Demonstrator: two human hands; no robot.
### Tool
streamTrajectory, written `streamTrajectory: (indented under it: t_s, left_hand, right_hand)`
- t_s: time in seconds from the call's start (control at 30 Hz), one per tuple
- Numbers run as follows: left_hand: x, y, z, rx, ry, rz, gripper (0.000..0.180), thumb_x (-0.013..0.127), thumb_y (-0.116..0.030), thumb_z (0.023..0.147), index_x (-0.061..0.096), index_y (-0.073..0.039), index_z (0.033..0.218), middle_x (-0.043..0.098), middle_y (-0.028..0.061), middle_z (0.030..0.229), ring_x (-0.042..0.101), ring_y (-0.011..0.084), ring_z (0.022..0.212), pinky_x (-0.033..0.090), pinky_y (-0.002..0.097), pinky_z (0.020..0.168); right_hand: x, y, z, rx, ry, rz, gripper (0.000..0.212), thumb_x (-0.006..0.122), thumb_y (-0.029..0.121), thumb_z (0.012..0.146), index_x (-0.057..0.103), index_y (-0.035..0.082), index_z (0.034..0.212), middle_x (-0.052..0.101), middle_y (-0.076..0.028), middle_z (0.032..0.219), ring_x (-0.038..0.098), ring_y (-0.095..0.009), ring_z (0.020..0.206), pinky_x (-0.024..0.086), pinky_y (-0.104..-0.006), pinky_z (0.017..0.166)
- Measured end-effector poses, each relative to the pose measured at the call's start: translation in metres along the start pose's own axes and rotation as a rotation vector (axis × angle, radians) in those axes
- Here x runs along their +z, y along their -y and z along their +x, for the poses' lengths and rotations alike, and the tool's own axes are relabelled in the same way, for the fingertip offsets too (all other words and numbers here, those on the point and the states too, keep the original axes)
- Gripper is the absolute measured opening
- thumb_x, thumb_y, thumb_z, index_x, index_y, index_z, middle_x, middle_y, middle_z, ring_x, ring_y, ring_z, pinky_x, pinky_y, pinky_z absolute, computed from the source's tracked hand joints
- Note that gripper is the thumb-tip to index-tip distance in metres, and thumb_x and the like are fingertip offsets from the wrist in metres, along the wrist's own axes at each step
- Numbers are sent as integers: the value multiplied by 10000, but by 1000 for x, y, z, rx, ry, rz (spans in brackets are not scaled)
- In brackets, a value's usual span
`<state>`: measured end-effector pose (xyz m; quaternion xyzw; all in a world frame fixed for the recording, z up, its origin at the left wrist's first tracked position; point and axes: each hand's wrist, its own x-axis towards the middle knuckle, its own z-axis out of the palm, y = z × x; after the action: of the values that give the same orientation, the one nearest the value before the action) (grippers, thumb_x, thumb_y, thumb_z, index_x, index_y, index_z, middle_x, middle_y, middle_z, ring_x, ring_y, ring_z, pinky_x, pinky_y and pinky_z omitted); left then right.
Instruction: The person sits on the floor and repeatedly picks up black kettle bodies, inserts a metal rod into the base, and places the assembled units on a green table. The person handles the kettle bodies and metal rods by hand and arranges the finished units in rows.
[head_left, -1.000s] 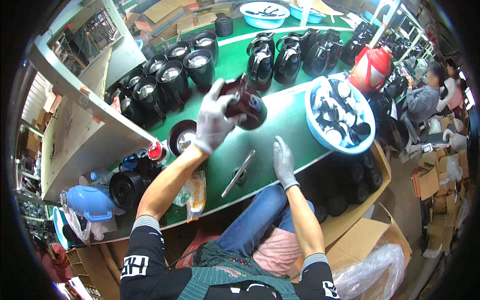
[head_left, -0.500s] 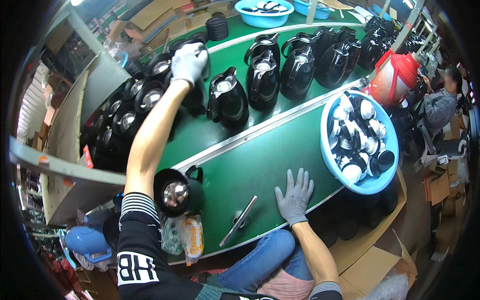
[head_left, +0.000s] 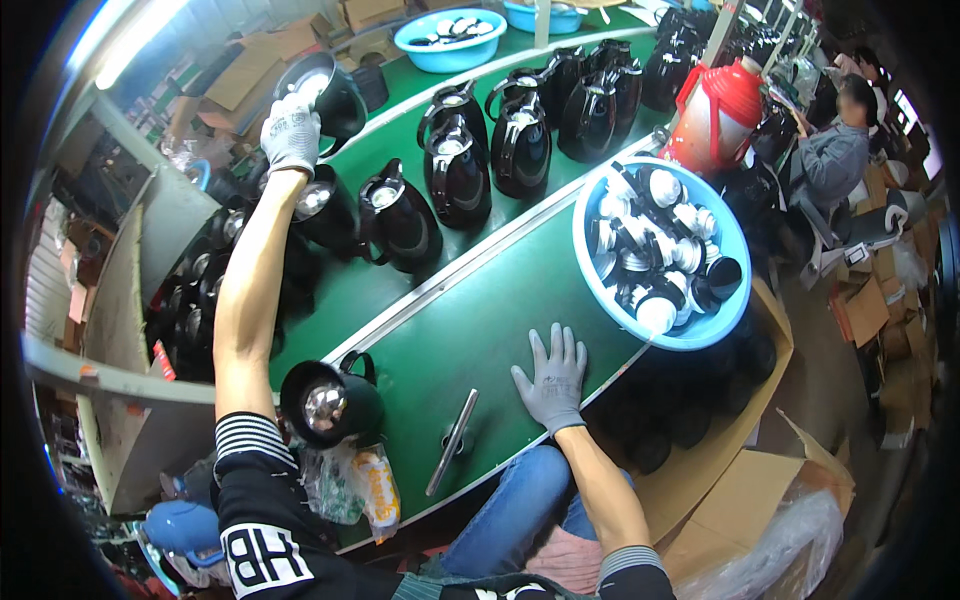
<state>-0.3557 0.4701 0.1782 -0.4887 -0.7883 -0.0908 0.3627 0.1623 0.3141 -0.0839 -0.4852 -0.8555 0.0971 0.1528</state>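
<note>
With arm outstretched to the far left, my left hand [head_left: 291, 133], in a grey glove, is closed on a black jug body [head_left: 345, 108]. That piece is raised and tilted, showing shiny silver inside its opening; part of my grip is hidden. Beneath it stand more black bodies, among them one with a silver middle [head_left: 328, 215]. My right hand [head_left: 553, 378], also gloved, lies flat with fingers spread on the green work surface [head_left: 490, 320] near its front edge. Left of it are a metal bar on a round base [head_left: 453, 440] and a black jug [head_left: 328, 402] turned with its silver inside facing up.
A blue basin [head_left: 590, 270] of black-and-white lids stands at right, beside a red-and-white flask [head_left: 712, 118]. Black spouted jugs [head_left: 455, 175] line the green belt behind a metal rail [head_left: 440, 285]. A cardboard box [head_left: 740, 490] sits below right. Another person [head_left: 835, 150] is farther right.
My left hand has moved farther left and up, bringing up a black jug body. My right hand stays flat on the surface. The whole view has shifted.
</note>
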Motion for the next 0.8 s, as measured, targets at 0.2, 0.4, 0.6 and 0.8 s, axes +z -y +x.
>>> streamTrajectory:
  t_s: [0.2, 0.4, 0.6, 0.8]
  left_hand:
    - [-227, -7, -34, 417, -239, -284, 308, 759, -79, 880, 771, -141, 1181, 727, 119, 1096, 707, 349, 1047, 594, 481, 890]
    - [-378, -46, -181, 755, 45, -559, 289, 793, -30, 851, 764, -114, 1126, 727, 102, 1061, 708, 346, 1034, 597, 455, 879]
    - [-438, -96, -300, 907, 439, -935, 366, 829, -54, 832, 768, -121, 1187, 736, 85, 1107, 718, 322, 1117, 600, 448, 957]
    - [-442, -93, -420, 1043, 297, -996, 767, 936, -330, 743, 603, -97, 1394, 627, 197, 1460, 620, 458, 1351, 387, 711, 1206]
  right_hand:
    - [2, -12, 9, 100, 28, 154, 816, 733, 545, 951, 521, 90, 1593, 447, -294, 1642, 368, -464, 1561, 253, -624, 1278]
    - [-250, 73, -33, -490, -512, 499, 796, 797, 328, 952, 472, 99, 1642, 479, -227, 1623, 461, -472, 1486, 386, -563, 1231]
    - [-303, 33, -134, -674, -45, 644, 545, 912, 80, 774, 640, 118, 1244, 644, -126, 1491, 635, -363, 1358, 512, -489, 1155]
    - [-307, 14, -283, -14, -140, 909, 630, 978, 102, 765, 706, -5, 1323, 759, -138, 1315, 730, -243, 1204, 575, -349, 1043]
